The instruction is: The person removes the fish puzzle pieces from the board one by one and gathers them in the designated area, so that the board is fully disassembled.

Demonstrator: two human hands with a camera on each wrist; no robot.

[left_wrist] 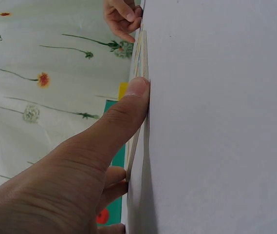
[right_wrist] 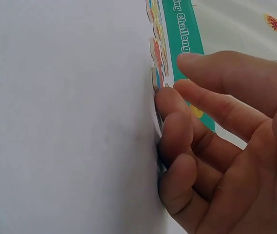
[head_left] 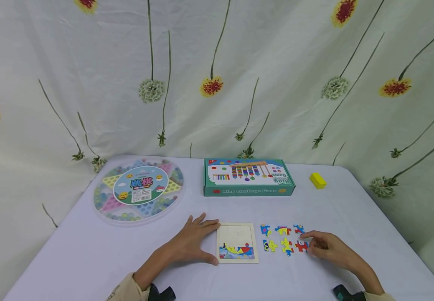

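A wooden puzzle board (head_left: 237,225) lies flat on the table, with a strip of colourful pieces fitted along its lower part. My left hand (head_left: 193,241) is spread beside it, thumb against the lower left corner and fingertips by the upper left corner. In the left wrist view the thumb (left_wrist: 121,109) touches the board's edge. Right of the board, several loose jigsaw pieces (head_left: 286,244) lie in two rows. My right hand (head_left: 327,248) is at their right end, index finger stretched by the upper right piece (head_left: 298,228), other fingers bent beside a red piece (head_left: 300,246). Nothing shows pinched in it.
Behind the board stands a green Ring Challenge Game box (head_left: 248,191). A round Chinese checkers set (head_left: 139,215) with marbles lies at the back left. A yellow block (head_left: 318,180) sits at the back right. A flowered curtain (head_left: 288,83) hangs behind the white-covered table (head_left: 371,225).
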